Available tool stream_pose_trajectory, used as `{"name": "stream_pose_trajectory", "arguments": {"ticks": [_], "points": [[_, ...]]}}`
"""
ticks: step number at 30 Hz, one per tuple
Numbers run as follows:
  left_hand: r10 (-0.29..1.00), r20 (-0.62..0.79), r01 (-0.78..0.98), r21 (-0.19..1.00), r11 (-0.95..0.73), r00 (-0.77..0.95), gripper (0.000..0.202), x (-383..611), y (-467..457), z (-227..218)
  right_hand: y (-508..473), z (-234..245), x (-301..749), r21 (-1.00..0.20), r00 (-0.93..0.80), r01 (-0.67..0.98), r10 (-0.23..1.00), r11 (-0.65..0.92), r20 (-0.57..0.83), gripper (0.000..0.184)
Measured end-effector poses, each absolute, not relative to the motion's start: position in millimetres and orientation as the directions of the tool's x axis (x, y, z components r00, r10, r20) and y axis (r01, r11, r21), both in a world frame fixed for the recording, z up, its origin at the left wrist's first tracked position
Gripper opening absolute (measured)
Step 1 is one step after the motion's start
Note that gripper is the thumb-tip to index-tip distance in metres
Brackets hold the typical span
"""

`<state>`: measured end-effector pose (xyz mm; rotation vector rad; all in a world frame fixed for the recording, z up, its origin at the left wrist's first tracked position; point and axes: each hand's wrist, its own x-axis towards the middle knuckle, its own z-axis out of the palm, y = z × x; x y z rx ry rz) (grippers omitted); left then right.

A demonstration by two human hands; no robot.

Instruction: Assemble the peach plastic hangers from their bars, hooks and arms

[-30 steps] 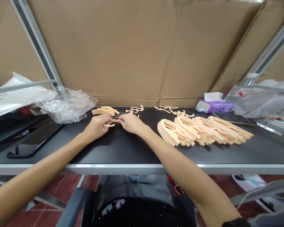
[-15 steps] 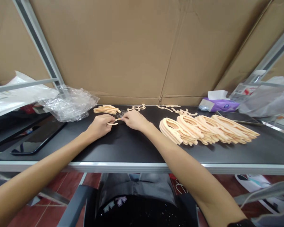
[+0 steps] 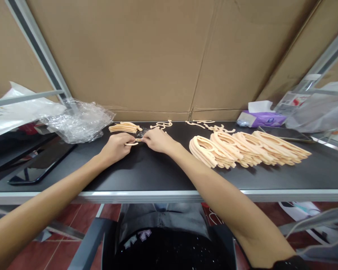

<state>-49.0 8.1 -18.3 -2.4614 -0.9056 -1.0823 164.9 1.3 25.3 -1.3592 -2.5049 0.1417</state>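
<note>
Over the black table (image 3: 157, 172), my left hand (image 3: 116, 147) is closed on a small cream curved piece (image 3: 132, 144), whose bent end sticks out past the fingers. Close by on its right, my right hand (image 3: 158, 140) pinches the far end of the same piece, or of one joined to it; I cannot tell which. Just behind my left hand lies a stack of cream curved strips (image 3: 124, 127). Small dark or clear bits (image 3: 142, 132) lie behind the fingertips, too fine to name. Loose wavy cream pieces (image 3: 162, 124) rest behind my right hand.
Right of my arm stand fanned stacks of cream looped parts (image 3: 250, 148), with more loose pieces (image 3: 221, 129) behind. A purple tissue pack (image 3: 261, 118) is at the back right. Crumpled clear plastic (image 3: 80, 120) and a dark phone-like slab (image 3: 41, 165) lie left. Cardboard (image 3: 129, 56) walls the back.
The view has tilted slightly. Both hands stay close together on the cream piece, with my fingers shifted a little; more of the small piece shows between them.
</note>
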Motion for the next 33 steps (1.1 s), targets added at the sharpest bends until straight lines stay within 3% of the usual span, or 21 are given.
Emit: {"name": "stream_pose_trajectory", "arguments": {"ticks": [7, 20, 25, 30, 33], "points": [[0.431, 0.707, 0.627, -0.023, -0.779, 0.561, 0.023, -51.1, 7.7, -16.9, -0.1, 26.0, 168.3, -0.217, -0.527, 0.8, 0.828, 0.559, 0.191, 0.033], [0.38, 0.603, 0.556, -0.128, -0.821, 0.702, 0.026, -50.9, 2.8, -12.1, 0.1, 29.7, 169.8, -0.209, -0.532, 0.808, 0.835, 0.55, 0.141, 0.031], [0.38, 0.493, 0.505, -0.146, -0.85, 0.782, 0.025, -39.7, -6.8, -7.8, 5.0, 31.1, 158.4, -0.225, -0.563, 0.772, 0.804, 0.595, 0.193, 0.032], [0.342, 0.617, 0.562, -0.201, -0.803, 0.709, 0.026, -37.5, -7.8, -10.7, 10.0, 32.4, 169.3, -0.268, -0.488, 0.802, 0.844, 0.534, 0.221, 0.034], [0.355, 0.681, 0.606, -0.163, -0.778, 0.64, 0.024, -40.4, -3.6, -13.7, 11.2, 33.0, 180.8, -0.256, -0.469, 0.828, 0.867, 0.498, 0.168, 0.029]]}}
